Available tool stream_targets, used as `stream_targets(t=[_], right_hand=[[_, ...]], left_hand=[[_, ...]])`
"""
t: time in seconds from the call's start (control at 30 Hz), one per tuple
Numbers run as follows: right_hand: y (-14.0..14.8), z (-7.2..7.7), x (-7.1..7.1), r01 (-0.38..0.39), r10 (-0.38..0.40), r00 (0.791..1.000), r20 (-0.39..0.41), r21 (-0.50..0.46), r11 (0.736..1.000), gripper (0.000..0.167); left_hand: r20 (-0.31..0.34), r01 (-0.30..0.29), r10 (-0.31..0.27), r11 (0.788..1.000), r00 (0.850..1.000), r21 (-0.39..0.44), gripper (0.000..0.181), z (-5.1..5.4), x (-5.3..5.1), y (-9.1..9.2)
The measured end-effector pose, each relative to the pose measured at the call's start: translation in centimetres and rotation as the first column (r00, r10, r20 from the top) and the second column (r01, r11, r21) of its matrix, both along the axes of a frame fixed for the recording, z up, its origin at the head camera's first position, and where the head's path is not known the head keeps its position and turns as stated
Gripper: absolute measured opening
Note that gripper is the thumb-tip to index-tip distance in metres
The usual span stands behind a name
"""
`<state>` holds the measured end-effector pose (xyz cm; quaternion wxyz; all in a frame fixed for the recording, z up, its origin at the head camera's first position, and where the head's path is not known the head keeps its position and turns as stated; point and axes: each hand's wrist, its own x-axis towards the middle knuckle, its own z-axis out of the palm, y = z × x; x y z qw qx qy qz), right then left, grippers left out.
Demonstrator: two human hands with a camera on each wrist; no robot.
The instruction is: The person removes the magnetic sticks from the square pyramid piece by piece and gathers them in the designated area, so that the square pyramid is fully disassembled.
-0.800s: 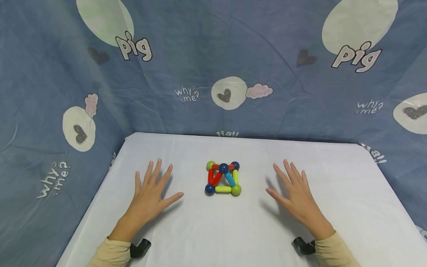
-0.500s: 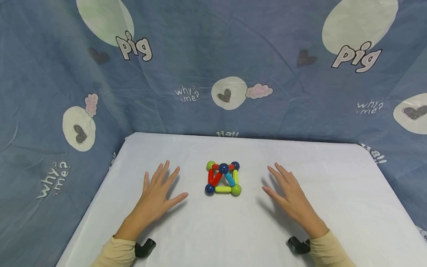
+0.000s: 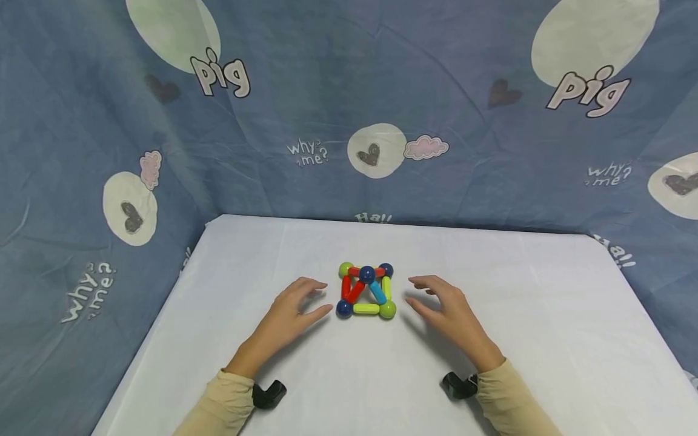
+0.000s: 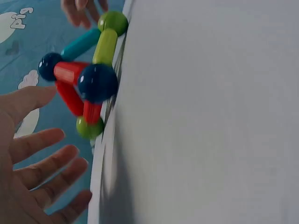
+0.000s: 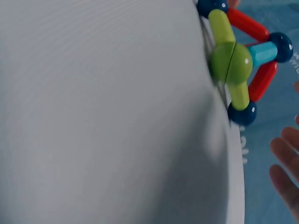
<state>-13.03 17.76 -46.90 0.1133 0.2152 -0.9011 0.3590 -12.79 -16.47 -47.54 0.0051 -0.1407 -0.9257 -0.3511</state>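
Landmark: ball-and-rod pyramid (image 3: 355, 292), standing on the white tabletop (image 3: 349, 375) between the two hands; all places below are relative to it.
Apex: navy ball (image 3: 367, 274) at the pyramid's top, with sloping rods running down from it, red ones and one cyan rod (image 3: 377, 293).
Base: navy ball at front left (image 3: 344, 309), lime ball at front right (image 3: 388, 310), with a lime rod (image 3: 366, 309) joining them; lime ball at back left (image 3: 346, 269), navy ball at back right (image 3: 386, 270); the rear base rod is mostly hidden.
Left hand (image 3: 286, 315): just left of the pyramid, fingers slightly bent, thumb near the front-left ball; grip released, nothing held.
Right hand (image 3: 452, 312): to the pyramid's right, a little farther off, fingers bent towards it; grip likewise released and empty.
Backdrop: blue printed cloth (image 3: 327, 91), behind the pyramid.
Progress (judged): the visible joints look complete; both hands frame the pyramid, but contact and grasp remain unmade.
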Motion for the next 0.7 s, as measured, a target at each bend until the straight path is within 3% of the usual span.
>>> stream_targets(t=[0.1, 0.23, 0.47, 0.7], right_hand=[[-1.0, 0.5, -0.7, -0.022, 0.023, 1.0, 0.004, -0.037, 0.999, 0.039], [-2.5, 1.3, -1.7, -0.06, 0.064, 0.997, 0.037, -0.095, 0.994, 0.04], [-5.0, 2.2, -3.2, -0.132, 0.138, 0.989, 0.052, -0.111, 0.985, 0.042], [-6.6, 2.5, -3.8, -0.141, 0.142, 0.988, 0.055, -0.036, 0.989, 0.041]], left_hand=[[-0.005, 0.021, -0.02, 0.993, 1.0, 0.117, 0.043, -0.2, -0.6, 1.3], [-0.038, 0.049, -0.042, 0.978, 0.998, 0.202, 0.039, -0.6, -1.5, 2.8], [-0.088, 0.078, -0.054, 0.951, 0.995, 0.3, 0.031, -1.1, -2.7, 4.4], [-0.095, 0.151, -0.127, 0.937, 0.987, 0.316, 0.029, -1.6, -3.4, 4.5]])
